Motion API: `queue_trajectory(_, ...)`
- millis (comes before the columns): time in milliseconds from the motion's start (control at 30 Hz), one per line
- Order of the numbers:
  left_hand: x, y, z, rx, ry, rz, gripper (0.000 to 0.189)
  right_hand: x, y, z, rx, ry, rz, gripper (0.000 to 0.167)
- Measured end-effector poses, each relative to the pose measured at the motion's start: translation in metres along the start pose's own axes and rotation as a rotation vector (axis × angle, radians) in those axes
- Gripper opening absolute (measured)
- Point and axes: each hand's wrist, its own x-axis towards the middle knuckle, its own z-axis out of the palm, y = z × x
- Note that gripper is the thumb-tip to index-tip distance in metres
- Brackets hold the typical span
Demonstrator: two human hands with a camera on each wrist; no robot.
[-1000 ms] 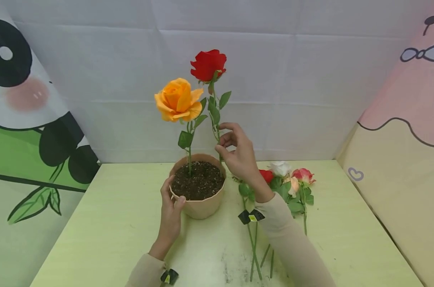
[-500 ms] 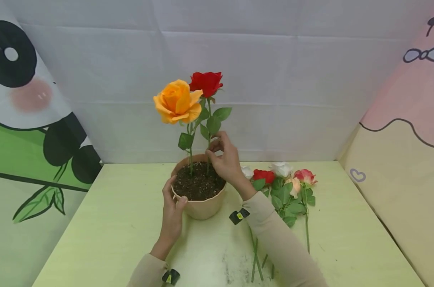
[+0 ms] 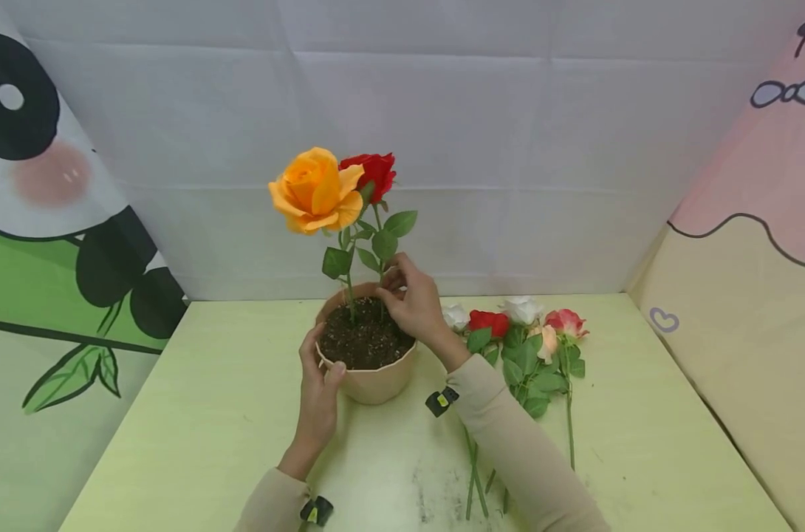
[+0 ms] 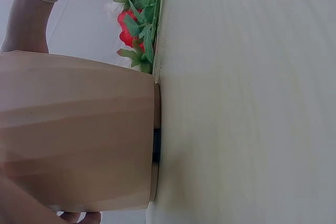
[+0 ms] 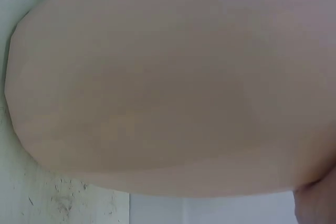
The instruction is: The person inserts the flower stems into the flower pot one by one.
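Note:
A tan flower pot (image 3: 379,386) filled with dark soil (image 3: 362,343) stands on the table. My left hand (image 3: 319,395) grips its left side, thumb at the front rim. An orange rose (image 3: 314,193) stands in the soil, leaning slightly left. Behind its bloom is a red rose (image 3: 376,176); my right hand (image 3: 414,304) pinches the lower stem just above the soil. The fingertips partly hide where that stem enters. In the left wrist view, the pot (image 4: 79,135) hides most of both hands. The pot's wall (image 5: 157,87) fills the right wrist view.
Several cut roses lie right of the pot, among them a red one (image 3: 489,323), a white one (image 3: 522,310) and a pink one (image 3: 565,323). Their stems run under the right sleeve (image 3: 515,436). A pale cloth wall (image 3: 509,170) rises behind the table (image 3: 196,421).
My right hand has brought the red rose left and down, from beside the pot's right rim to the soil. The orange rose has shifted slightly left. My left hand stays on the pot.

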Motion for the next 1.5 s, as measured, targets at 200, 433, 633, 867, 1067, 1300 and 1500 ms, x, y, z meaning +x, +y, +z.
queue_trajectory(200,0.0,0.0,0.002,-0.009,-0.002,-0.016,0.071,-0.003,-0.002,-0.001,-0.128,-0.037,-0.01,0.03)
queue_trajectory(433,-0.002,0.0,0.003,-0.014,-0.006,-0.017,0.072,-0.008,-0.005,0.0,-0.223,-0.019,-0.019,0.027)
queue_trajectory(633,-0.004,-0.002,0.004,-0.018,-0.006,-0.009,0.072,-0.011,-0.004,-0.001,-0.19,-0.012,0.007,0.024)
queue_trajectory(867,-0.005,-0.002,0.006,-0.034,-0.017,-0.001,0.071,-0.015,-0.002,-0.004,-0.192,-0.035,0.056,0.018)
queue_trajectory(1067,-0.005,-0.002,0.005,-0.022,-0.014,-0.004,0.071,-0.014,-0.003,-0.003,-0.238,-0.044,0.049,0.017)
queue_trajectory(1300,-0.002,-0.004,0.003,0.002,-0.029,-0.017,0.07,-0.009,-0.003,-0.002,-0.283,-0.075,0.063,0.017)
queue_trajectory(1500,0.003,-0.004,0.0,0.006,-0.003,0.011,0.069,-0.003,-0.003,0.002,-0.277,-0.095,0.077,0.015)
